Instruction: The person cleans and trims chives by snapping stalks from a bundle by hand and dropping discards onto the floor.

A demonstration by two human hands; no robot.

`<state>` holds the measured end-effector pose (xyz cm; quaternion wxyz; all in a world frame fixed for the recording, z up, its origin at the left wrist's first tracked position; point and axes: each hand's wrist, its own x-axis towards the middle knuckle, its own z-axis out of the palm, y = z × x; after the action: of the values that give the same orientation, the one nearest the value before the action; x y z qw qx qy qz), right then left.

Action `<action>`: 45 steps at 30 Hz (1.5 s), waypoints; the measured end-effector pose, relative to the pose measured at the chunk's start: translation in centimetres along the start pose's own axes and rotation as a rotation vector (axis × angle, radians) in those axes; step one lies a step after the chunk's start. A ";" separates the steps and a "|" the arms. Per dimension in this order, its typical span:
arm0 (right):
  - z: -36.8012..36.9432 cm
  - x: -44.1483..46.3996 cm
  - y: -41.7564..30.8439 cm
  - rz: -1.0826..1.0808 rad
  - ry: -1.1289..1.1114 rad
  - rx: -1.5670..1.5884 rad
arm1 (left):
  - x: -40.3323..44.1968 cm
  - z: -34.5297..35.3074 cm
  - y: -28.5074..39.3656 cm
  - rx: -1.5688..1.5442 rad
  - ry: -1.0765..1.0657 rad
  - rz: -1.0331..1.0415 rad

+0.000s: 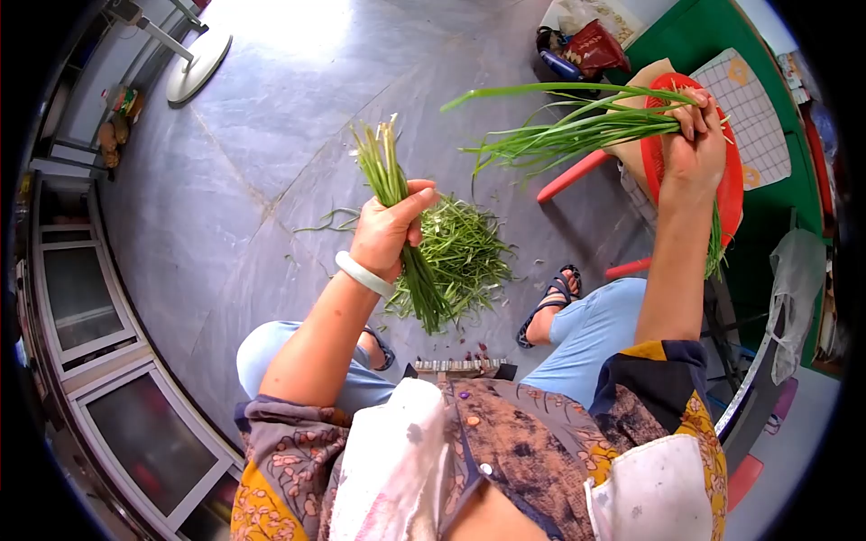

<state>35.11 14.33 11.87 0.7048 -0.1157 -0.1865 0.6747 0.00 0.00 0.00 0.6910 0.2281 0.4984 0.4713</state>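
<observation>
My left hand (pixel 383 230) is closed round a bundle of green stalks (pixel 388 171), their pale cut ends pointing up and the rest hanging below my fist. On the right, my right hand (pixel 699 149) grips a bunch of long green leaves (pixel 559 131), which stretch out to the left over the floor. That hand is above a red stool (pixel 732 171), and more greens (pixel 717 243) hang at the stool's edge. Between my feet and the left-hand bundle lies a pile of loose green leaves (pixel 465 243) on the grey floor.
A fan base (pixel 198 68) stands at the upper left, with glass-fronted cabinets (pixel 86 293) along the left side. At the upper right are a dark red bag (pixel 595 47) and a green table (pixel 672 41). A clear plastic bag (pixel 794 288) hangs at the right.
</observation>
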 end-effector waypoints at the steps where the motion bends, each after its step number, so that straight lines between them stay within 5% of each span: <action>1: 0.4 -0.2 0.2 -0.005 0.009 0.011 | 0.0 0.4 0.0 0.007 -0.010 0.015; 16: 2.1 -0.8 4.5 0.084 0.089 0.040 | 0.6 2.6 0.3 0.153 -0.090 0.002; 29: 3.7 -2.1 6.3 0.072 -0.041 -0.051 | 1.0 1.0 -0.2 -0.290 0.017 0.043; 36: 3.9 -1.9 4.4 0.148 -0.206 -0.329 | 0.1 1.4 1.1 -0.243 0.034 -0.002; 39: 3.9 -2.7 5.3 0.135 -0.221 -0.702 | -0.1 1.5 1.2 -0.230 0.010 0.011; 40: 3.6 -2.5 5.8 0.105 -0.460 -0.855 | 0.0 1.3 0.9 -0.228 -0.008 0.013; 45: 4.3 -6.0 11.2 0.440 -0.248 -0.938 | 0.2 1.5 0.1 -0.183 -0.139 -0.024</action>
<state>22.99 8.65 10.42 0.3917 -0.3743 -0.5213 0.6593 1.28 0.43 0.62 0.7474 0.1902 0.4069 0.4895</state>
